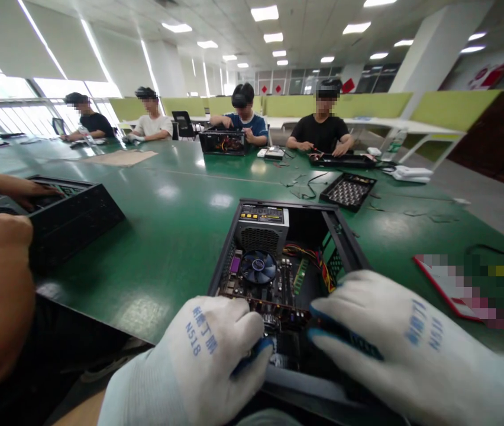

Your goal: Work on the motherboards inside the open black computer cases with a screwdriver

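Head cam, the only view here: an open computer case (348, 236) sits at the near edge of the green tabletop (167, 236), and both gloved hands are at its near end. Left hand (216, 349) is curled by the near left corner, thumb bent in toward the fingers; can't tell if it's pinching anything. Right hand (380, 319) is over the right side, thumb apart from the fingers, but it's too dark between them to tell if they've got hold of something.

My two cents: go gently, since gloves probably dull your feel for small parts. I'd keep knuckles off the fan (258, 267) and the green memory stick (300, 276), and keep the coloured cables (323, 269) from snagging the right fingertips. Maybe brace the case too, being so close to the edge.
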A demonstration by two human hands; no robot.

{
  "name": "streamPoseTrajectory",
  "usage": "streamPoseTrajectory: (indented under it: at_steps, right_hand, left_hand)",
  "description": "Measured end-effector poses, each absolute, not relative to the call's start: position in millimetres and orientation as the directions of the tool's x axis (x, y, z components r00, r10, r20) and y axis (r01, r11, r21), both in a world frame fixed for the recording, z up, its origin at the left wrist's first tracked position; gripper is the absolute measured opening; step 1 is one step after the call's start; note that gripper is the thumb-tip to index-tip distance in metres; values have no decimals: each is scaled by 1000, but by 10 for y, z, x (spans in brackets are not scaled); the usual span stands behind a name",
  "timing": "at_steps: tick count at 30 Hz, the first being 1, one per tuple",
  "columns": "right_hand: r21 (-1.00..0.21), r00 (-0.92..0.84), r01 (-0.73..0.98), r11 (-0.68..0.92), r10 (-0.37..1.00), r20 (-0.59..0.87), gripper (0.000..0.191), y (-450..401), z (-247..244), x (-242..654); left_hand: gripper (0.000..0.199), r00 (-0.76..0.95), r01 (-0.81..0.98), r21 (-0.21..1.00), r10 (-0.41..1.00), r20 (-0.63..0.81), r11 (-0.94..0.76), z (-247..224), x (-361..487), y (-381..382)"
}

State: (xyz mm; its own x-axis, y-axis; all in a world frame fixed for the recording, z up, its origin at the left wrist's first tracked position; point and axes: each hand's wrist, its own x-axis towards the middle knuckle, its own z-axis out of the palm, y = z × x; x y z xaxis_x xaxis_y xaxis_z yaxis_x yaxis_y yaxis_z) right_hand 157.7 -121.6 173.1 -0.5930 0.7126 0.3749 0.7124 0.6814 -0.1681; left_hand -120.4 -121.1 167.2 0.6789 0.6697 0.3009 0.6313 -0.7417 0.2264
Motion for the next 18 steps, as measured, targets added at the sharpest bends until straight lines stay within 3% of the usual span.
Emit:
streamPoseTrajectory:
  at_steps: [3, 6, 10, 15, 18]
  right_hand:
    - [105, -708, 701, 705, 671, 222, 30, -747, 1821, 1362]
    - [203, -757, 637, 743, 653, -15, 31, -359, 1727, 1125]
    - [250, -766, 550, 797, 601, -227, 33, -99, 1575, 828]
    - [251, -784, 483, 839, 542, -303, 18, -27, 1502, 596]
    - [244, -792, 448, 860, 508, -338, 20, -13, 1473, 569]
  left_hand:
    - [19, 664, 647, 233, 687, 294, -725, 1669, -1214, -1231]
    - [22, 656, 657, 230, 694, 295, -718, 1663, -1210, -1238]
    - [22, 647, 665, 227, 700, 302, -712, 1627, -1216, -1233]
    - [25, 641, 660, 244, 702, 308, -710, 1617, -1224, -1233]
    - [23, 632, 656, 247, 697, 339, -714, 1636, -1213, -1234]
